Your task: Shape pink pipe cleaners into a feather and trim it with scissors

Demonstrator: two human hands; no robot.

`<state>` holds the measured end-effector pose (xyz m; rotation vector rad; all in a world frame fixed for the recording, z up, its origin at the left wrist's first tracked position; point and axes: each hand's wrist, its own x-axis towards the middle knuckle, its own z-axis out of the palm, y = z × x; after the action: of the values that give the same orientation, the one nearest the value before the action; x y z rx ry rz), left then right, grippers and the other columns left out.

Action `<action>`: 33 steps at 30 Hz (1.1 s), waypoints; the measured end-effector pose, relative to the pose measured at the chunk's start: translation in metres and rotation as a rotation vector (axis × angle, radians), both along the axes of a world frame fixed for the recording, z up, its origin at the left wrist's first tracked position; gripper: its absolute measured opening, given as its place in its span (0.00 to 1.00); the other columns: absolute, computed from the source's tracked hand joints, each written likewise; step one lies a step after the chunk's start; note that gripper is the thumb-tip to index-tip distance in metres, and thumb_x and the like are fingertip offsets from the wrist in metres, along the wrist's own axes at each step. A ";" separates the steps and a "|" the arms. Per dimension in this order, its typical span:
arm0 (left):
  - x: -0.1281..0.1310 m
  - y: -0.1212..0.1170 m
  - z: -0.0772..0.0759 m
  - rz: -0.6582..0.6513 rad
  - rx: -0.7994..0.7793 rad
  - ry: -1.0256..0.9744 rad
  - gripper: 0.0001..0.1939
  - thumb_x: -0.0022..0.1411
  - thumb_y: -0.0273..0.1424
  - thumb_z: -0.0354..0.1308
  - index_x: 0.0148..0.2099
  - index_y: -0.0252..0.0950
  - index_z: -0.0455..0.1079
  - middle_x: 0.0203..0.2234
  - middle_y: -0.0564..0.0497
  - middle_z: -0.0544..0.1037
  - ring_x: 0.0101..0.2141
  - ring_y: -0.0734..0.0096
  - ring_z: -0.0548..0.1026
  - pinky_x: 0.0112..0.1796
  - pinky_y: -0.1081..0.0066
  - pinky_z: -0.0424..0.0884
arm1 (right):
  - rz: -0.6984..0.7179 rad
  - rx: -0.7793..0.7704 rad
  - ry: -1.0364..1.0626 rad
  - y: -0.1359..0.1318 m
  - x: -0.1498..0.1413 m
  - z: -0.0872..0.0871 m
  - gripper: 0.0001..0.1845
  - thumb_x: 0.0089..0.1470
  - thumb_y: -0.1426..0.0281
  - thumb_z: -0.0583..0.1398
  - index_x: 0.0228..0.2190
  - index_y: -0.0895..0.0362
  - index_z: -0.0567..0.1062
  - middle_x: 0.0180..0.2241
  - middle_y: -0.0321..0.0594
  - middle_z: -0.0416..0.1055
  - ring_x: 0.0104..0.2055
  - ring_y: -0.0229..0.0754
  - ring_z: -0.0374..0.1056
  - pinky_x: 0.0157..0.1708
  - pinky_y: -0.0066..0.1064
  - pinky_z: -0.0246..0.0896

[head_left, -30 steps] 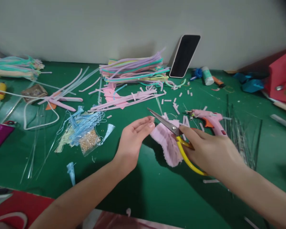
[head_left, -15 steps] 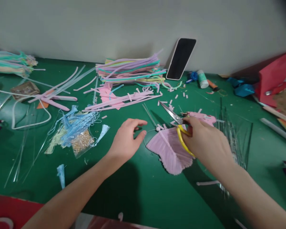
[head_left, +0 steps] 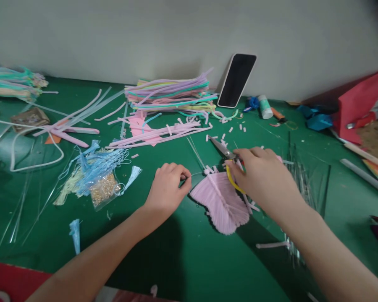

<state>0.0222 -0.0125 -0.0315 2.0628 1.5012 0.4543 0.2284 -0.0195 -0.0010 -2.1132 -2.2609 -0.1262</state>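
My left hand [head_left: 170, 186] is closed in a pinch, thumb against forefinger, on a thin thread [head_left: 195, 173]. That thread runs right to the top of a lilac, wing-shaped piece [head_left: 222, 201] made of pipe cleaners, lying flat on the table. My right hand [head_left: 263, 178] is bent over the yellow handles of a pair of scissors [head_left: 223, 147], whose blades point up and left. Part of the handles is hidden under the fingers. Behind this hand, a pink glue gun [head_left: 279, 159] shows only as a small bit. Short lilac cuttings lie around the blades.
Bundled pipe cleaners [head_left: 171, 94] lie by the wall, near a leaning phone [head_left: 237, 79]. Blue tassels [head_left: 103, 161] and a bag of gold beads [head_left: 103, 188] are at left. Clear thin strands [head_left: 305, 176] lie at right, a red sheet [head_left: 354, 109] beyond.
My left fingers have closed from a loose, parted pose into a pinch on the thread. My right hand has shifted slightly left with the scissors and now covers more of their handles.
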 end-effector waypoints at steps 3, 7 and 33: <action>-0.001 -0.004 0.003 0.007 0.101 -0.098 0.04 0.59 0.24 0.55 0.34 0.38 0.69 0.29 0.52 0.73 0.36 0.64 0.70 0.38 0.64 0.64 | 0.081 -0.064 0.470 0.000 -0.010 -0.002 0.22 0.58 0.56 0.56 0.45 0.59 0.75 0.41 0.49 0.76 0.45 0.52 0.70 0.44 0.40 0.62; -0.004 -0.007 0.006 -0.018 0.196 -0.137 0.04 0.58 0.23 0.56 0.33 0.38 0.68 0.28 0.53 0.73 0.34 0.66 0.70 0.36 0.65 0.65 | 0.066 -0.301 0.836 0.010 -0.018 -0.010 0.23 0.53 0.54 0.61 0.45 0.56 0.75 0.34 0.40 0.75 0.34 0.42 0.70 0.35 0.33 0.63; -0.018 0.002 0.034 0.049 -0.165 -0.766 0.06 0.63 0.35 0.58 0.36 0.38 0.71 0.31 0.53 0.75 0.32 0.73 0.72 0.32 0.73 0.65 | 0.041 -0.415 1.554 -0.004 -0.045 0.008 0.09 0.47 0.62 0.67 0.27 0.55 0.79 0.26 0.34 0.74 0.27 0.34 0.64 0.28 0.28 0.57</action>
<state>0.0042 -0.0106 0.0030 1.4636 1.0705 0.9683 0.1831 -0.0238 0.0067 -1.2465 -1.2934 1.4751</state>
